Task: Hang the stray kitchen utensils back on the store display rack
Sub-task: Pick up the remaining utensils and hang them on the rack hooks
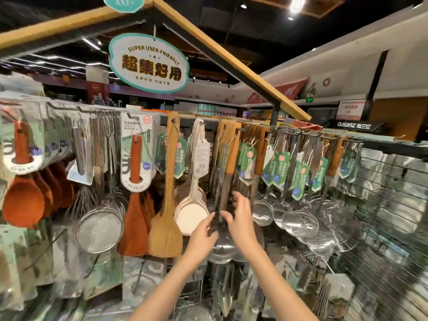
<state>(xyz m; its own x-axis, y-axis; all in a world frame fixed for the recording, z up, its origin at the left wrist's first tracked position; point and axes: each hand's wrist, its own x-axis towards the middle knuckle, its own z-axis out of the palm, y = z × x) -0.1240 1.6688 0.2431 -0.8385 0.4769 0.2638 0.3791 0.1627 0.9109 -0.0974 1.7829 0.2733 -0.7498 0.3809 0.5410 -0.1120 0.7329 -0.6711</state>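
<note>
A steel ladle (221,247) with a dark shaft and a wooden handle hangs from a hook (240,129) on the display rack (308,135), at the centre of the view. My left hand (201,239) pinches its dark shaft just above the bowl. On the other side of the shaft, my right hand (240,218) has thumb and fingers closed around it. Whether the handle's loop sits fully on the hook I cannot tell, because of blur.
Left of the ladle hang a white ladle (191,215), a light wooden spatula (166,230), red-brown spatulas (135,225) and a sieve (99,230). Steel skimmers (298,222) with green tags hang to the right. A hanging sign (148,62) and a slanted wooden beam (231,59) are overhead.
</note>
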